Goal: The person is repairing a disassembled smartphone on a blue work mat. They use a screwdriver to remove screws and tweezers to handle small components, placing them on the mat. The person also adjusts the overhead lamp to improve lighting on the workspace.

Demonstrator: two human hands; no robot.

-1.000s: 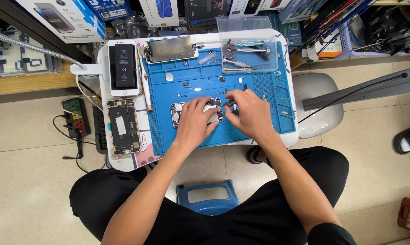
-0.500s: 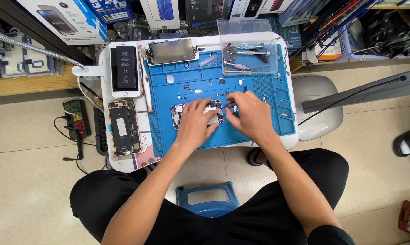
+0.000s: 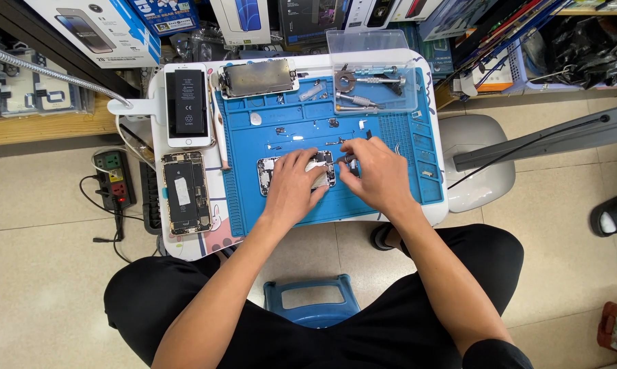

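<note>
An opened phone (image 3: 296,174) lies mid-bench on the blue mat (image 3: 404,130); the left hand (image 3: 291,184) presses flat on it, fingers spread; the right hand (image 3: 377,174) pinches a small dark tool (image 3: 347,158) at its top edge; loose screws (image 3: 281,130) lie behind, so disassembly looks partway done.

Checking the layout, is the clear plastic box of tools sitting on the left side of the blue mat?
No, the clear plastic box sits at the blue mat's upper right corner.
</note>
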